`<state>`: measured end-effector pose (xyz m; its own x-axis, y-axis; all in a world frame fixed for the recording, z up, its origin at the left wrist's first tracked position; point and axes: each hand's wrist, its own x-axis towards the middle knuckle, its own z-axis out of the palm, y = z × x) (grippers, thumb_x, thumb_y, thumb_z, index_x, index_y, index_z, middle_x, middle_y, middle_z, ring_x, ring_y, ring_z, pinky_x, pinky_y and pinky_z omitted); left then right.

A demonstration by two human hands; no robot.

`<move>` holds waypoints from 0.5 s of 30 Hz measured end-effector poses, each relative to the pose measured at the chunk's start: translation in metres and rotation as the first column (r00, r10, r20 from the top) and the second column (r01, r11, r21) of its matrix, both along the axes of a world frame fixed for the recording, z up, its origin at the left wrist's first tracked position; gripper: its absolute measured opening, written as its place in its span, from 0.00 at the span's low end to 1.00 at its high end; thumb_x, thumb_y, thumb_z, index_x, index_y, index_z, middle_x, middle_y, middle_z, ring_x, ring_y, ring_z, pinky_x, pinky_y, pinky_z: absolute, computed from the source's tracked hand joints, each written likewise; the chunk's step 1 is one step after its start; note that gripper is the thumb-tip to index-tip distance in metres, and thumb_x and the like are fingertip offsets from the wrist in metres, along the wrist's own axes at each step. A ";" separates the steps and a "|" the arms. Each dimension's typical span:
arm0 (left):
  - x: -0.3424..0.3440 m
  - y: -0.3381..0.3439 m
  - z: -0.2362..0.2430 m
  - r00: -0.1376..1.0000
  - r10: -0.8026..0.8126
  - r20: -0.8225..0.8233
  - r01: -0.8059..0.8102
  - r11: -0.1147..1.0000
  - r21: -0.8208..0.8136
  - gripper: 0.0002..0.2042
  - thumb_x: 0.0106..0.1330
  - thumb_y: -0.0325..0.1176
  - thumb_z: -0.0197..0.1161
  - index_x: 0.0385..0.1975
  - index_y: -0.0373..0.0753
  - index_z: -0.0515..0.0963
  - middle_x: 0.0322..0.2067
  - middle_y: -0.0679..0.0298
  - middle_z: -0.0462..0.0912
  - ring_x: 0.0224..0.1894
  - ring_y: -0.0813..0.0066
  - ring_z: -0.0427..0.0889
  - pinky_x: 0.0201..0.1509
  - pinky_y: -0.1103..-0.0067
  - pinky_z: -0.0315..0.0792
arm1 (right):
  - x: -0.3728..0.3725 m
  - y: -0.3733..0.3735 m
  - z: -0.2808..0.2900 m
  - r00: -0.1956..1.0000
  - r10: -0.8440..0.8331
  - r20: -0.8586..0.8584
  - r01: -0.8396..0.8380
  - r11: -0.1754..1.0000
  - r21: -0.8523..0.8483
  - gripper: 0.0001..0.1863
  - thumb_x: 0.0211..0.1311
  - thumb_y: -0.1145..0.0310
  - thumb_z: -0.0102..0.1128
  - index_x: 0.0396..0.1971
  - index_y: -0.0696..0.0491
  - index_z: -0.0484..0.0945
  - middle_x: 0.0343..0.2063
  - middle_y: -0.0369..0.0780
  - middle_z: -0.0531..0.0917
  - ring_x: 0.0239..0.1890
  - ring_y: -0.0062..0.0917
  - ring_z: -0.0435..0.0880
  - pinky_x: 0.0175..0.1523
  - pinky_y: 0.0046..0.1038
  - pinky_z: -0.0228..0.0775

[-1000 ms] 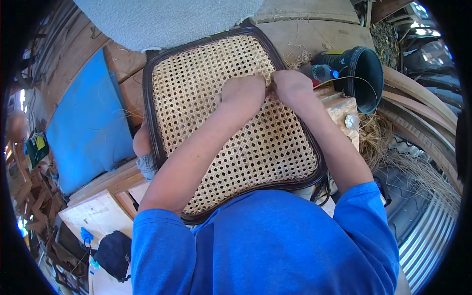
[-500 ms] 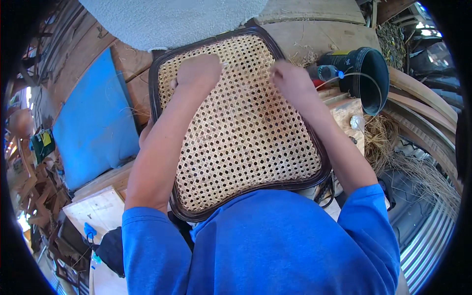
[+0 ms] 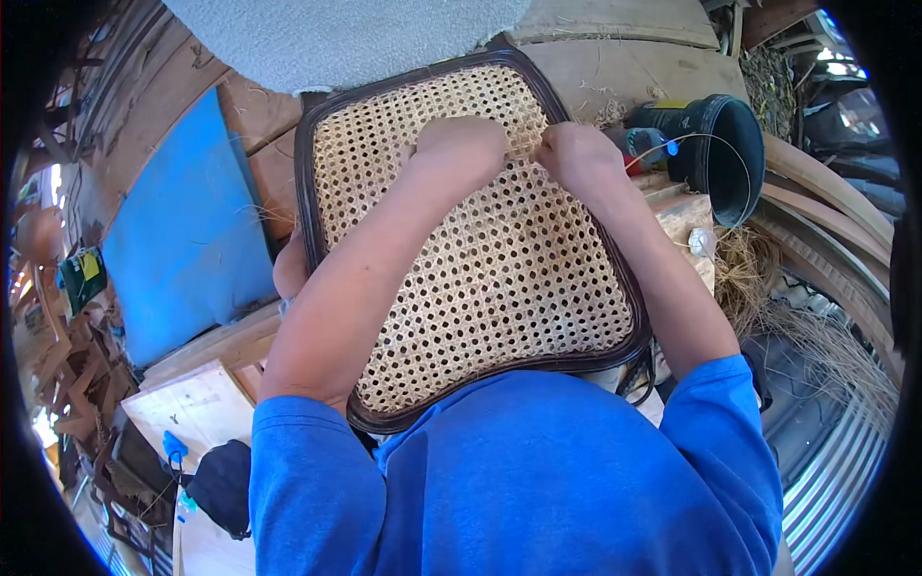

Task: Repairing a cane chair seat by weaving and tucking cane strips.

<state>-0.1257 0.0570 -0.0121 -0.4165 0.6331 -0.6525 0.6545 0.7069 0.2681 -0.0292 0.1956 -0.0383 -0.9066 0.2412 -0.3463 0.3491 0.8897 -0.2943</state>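
Note:
A woven cane panel [image 3: 490, 278] in a dark curved wooden frame [image 3: 309, 192] leans against my body. Over its upper part my left hand [image 3: 466, 149] is closed in a fist, knuckles up; whatever its fingers hold is hidden beneath. Close by on the right, my right hand [image 3: 581, 158] is closed in a pinch at the panel's upper right edge. A thin cane strand [image 3: 698, 136] runs out behind that hand and arcs over toward a dark bucket [image 3: 715, 144]. The fingertips of the two hands are a short gap apart.
A clear plastic bottle with a blue cap [image 3: 648, 144] lies beside the bucket. Loose fibres [image 3: 744, 274] heap at the right. A blue sheet [image 3: 192, 230] lies at the left, a pale textured cloth [image 3: 346, 38] at the far side. A black cap-like item [image 3: 223, 490] rests lower left.
My left hand has moved right across the panel, toward the right hand. The right hand has shifted slightly right, and the strand behind it bends differently. The panel has shifted a little right.

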 end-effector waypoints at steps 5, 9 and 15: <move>-0.003 0.010 -0.008 0.999 -0.050 -0.004 0.050 0.999 0.014 0.13 0.61 0.39 0.59 0.36 0.37 0.82 0.34 0.53 0.83 0.36 0.59 0.83 0.41 0.68 0.76 | -0.004 0.001 -0.007 0.998 -0.042 0.049 0.041 0.999 0.022 0.12 0.49 0.64 0.56 0.24 0.59 0.79 0.27 0.53 0.80 0.34 0.45 0.81 0.43 0.42 0.71; -0.002 0.014 -0.021 0.993 0.010 0.115 -0.012 1.000 0.020 0.11 0.55 0.27 0.55 0.35 0.36 0.82 0.36 0.54 0.84 0.39 0.60 0.84 0.43 0.70 0.77 | -0.005 0.002 0.002 0.999 -0.032 0.027 0.033 0.999 -0.025 0.12 0.47 0.64 0.56 0.22 0.60 0.78 0.26 0.54 0.79 0.34 0.47 0.80 0.43 0.43 0.71; 0.018 0.003 -0.027 1.000 0.006 0.000 -0.005 0.985 0.172 0.10 0.62 0.35 0.56 0.33 0.36 0.81 0.34 0.51 0.83 0.38 0.58 0.83 0.43 0.67 0.76 | -0.002 0.004 -0.004 0.999 0.032 0.032 -0.032 0.999 -0.003 0.12 0.48 0.64 0.57 0.21 0.59 0.77 0.25 0.54 0.79 0.34 0.47 0.80 0.43 0.44 0.71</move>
<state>-0.1075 0.0600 -0.0390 -0.4209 0.7335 -0.5337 0.6510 0.6540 0.3855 -0.0310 0.1995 -0.0421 -0.9021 0.2110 -0.3763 0.3297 0.8998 -0.2857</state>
